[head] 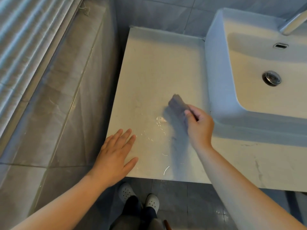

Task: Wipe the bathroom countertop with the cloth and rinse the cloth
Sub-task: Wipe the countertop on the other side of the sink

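Gripping the cloth (177, 103), right hand (198, 125) has fingers curled round it; cloth blurred, down on the countertop (149, 72) near the sink (216, 63). Left hand (116, 155) lies flat, fingers spread, at the counter's front left edge. Water streaks between the hands. Drain (271, 78) in the basin, tap (292, 22) top right.
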`<state>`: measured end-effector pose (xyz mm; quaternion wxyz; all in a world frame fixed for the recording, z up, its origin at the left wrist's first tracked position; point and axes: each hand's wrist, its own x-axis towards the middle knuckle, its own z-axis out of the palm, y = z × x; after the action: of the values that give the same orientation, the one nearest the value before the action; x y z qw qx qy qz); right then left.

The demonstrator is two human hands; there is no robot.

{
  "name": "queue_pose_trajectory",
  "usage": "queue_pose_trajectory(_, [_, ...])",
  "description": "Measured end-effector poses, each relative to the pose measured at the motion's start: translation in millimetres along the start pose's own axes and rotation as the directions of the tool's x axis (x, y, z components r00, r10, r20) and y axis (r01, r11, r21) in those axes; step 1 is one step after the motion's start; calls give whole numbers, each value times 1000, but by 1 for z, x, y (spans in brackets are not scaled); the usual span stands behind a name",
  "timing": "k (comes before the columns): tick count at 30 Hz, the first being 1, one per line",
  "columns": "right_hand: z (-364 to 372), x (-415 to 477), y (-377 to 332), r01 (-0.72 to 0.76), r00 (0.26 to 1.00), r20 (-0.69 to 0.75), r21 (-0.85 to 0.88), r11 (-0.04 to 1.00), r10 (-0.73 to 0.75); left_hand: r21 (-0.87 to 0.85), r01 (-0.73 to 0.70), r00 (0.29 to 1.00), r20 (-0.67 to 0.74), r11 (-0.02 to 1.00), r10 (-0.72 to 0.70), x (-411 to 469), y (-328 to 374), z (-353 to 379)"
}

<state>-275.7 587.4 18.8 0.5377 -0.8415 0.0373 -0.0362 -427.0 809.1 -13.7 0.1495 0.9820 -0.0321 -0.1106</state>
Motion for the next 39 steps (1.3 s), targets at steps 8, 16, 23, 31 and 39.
queue_pose_trajectory(8, [41, 31, 28, 104, 994, 57, -285, 953, -91, -47, 16, 999, -32, 999, -18, 2, 0, 3])
queue_pose_trajectory(16, [81, -24, 16, 271, 947, 232, -198, 942, -223, -148, 110, 987, -99, 983, -125, -9, -3, -2])
queue_pose_trajectory(23, [71, -13, -11, 38, 958, 285, -42, 998, -25, -197, 207, 970, -86, 958, -227, -34, -15, 10])
queue_pose_trajectory(31, [117, 15, -15, 138, 955, 281, -153, 978, -91, -272, 182, 966, -129, 945, -223, -34, -15, 10])
queue_pose_trajectory(39, [148, -43, -15, 456, 771, 544, -108, 884, -331, -424, 221, 914, -226, 879, -338, -49, -13, 8])
